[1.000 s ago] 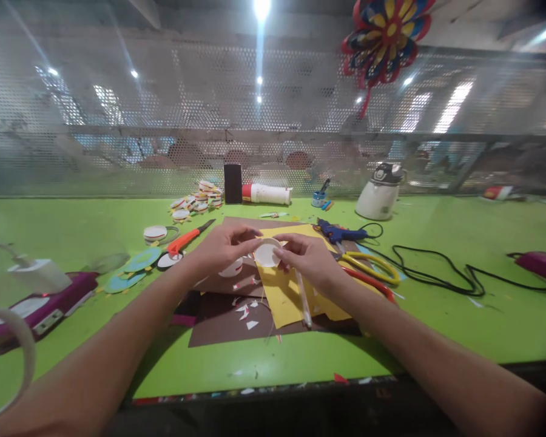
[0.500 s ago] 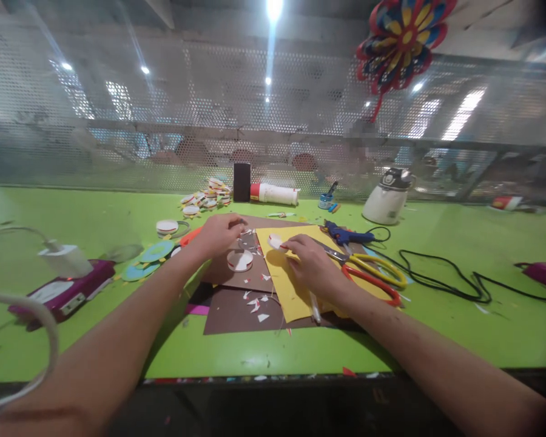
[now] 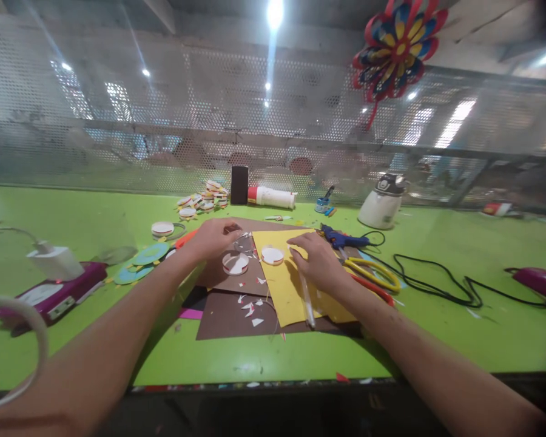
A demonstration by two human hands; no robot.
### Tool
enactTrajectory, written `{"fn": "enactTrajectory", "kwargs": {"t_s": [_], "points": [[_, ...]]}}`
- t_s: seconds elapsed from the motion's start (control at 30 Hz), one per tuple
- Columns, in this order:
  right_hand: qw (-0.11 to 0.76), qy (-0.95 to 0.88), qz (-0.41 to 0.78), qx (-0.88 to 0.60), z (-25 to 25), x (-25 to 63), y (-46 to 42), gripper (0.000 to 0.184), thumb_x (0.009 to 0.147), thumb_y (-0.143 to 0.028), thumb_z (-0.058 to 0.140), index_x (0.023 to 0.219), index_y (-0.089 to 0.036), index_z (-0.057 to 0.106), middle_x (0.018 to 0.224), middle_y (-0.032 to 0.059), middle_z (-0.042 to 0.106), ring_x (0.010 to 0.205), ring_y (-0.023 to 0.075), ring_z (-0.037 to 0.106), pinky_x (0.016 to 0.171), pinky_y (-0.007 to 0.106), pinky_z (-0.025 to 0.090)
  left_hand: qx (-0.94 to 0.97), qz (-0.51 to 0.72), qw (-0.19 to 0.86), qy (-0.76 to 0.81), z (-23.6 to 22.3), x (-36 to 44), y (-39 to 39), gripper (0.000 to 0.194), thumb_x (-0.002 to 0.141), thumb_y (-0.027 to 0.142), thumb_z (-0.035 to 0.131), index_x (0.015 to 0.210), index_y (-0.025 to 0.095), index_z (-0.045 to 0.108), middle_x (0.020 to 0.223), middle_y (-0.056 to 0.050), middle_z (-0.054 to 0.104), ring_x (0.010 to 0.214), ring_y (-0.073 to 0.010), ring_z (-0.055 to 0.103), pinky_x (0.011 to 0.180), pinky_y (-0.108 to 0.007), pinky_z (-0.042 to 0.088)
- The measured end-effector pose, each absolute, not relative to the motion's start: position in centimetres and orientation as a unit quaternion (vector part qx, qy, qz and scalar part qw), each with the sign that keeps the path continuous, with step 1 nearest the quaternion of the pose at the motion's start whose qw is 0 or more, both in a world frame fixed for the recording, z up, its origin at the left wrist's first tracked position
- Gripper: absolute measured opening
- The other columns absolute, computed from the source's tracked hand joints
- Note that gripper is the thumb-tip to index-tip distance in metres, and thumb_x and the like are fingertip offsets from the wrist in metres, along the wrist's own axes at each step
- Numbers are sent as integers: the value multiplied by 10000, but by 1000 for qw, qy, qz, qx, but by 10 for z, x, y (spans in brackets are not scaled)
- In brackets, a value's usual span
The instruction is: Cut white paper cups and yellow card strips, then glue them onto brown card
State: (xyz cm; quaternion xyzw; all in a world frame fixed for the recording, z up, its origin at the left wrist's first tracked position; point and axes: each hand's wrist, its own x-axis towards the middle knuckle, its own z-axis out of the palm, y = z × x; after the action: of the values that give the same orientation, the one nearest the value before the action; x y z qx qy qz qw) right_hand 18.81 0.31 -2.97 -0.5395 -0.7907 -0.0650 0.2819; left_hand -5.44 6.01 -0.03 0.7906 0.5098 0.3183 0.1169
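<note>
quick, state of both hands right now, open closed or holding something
Left hand: fingers loosely curled; cannot tell if it holds anything.
Right hand: open, beside the round white piece on the yellow sheet.

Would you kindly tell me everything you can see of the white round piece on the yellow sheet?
The white round piece is small and shallow, with a pale face and a thin rim; hints of red seem to show at its edge, though blur hides finer detail. It looks like paper or card. It lies flat near the left edge of the yellow sheet, which supports it. The right hand is just to its right, with fingertips apart from it, so nothing appears to be holding it.
</note>
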Motion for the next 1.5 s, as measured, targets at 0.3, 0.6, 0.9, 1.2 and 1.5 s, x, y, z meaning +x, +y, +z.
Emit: {"fn": "enactTrajectory", "kwargs": {"t_s": [0.3, 0.6, 0.9, 1.2, 1.5], "points": [[163, -815, -91, -548, -26, 167, -2, 334, 910, -432, 560, 1086, -156, 630, 994, 68, 666, 985, 228, 606, 844, 422, 483, 751, 395, 85, 522, -4, -72, 75, 278, 761, 301, 499, 921, 183, 694, 781, -69, 735, 729, -212, 664, 696, -315, 495], [82, -840, -90, -529, -22, 157, 26, 313, 922, -355, 577, 1176, -172, 589, 1170, 83, 620, 1003, 221, 619, 850, 435, 519, 727, 446, 35, 521, -3, -82, 80, 268, 745, 274, 525, 937, 197, 695, 819, -76, 737, 775, -232, 657, 766, -338, 488], [147, -836, -42, -527, -11, 163, 41, 342, 924, -326, 582, 1229, -173, 558, 1188, 85, 613, 983, 216, 631, 836, 430, 532, 695, 481, 28, 534, -3, -89, 85, 275, 769, 269, 522, 975, 178, 680, 874, -73, 732, 793, -209, 667, 771, -308, 500], [144, -880, -6, -452, 3, 100, 85, 350, 922, -318, 585, 1242, -181, 553, 1214, 89, 601, 1019, 228, 619, 851, 441, 527, 632, 541, -4, 555, 6, -103, 85, 319, 787, 251, 515, 1062, 149, 639, 953, -93, 713, 849, -212, 663, 814, -317, 495], [129, -903, 34, -409, -1, 90, 113, 334, 918, -305, 593, 1221, -169, 565, 1195, 85, 611, 1014, 227, 623, 853, 445, 526, 638, 549, -21, 539, 5, -100, 84, 306, 780, 216, 530, 1051, 141, 651, 933, -92, 710, 842, -209, 663, 839, -328, 497]]}}
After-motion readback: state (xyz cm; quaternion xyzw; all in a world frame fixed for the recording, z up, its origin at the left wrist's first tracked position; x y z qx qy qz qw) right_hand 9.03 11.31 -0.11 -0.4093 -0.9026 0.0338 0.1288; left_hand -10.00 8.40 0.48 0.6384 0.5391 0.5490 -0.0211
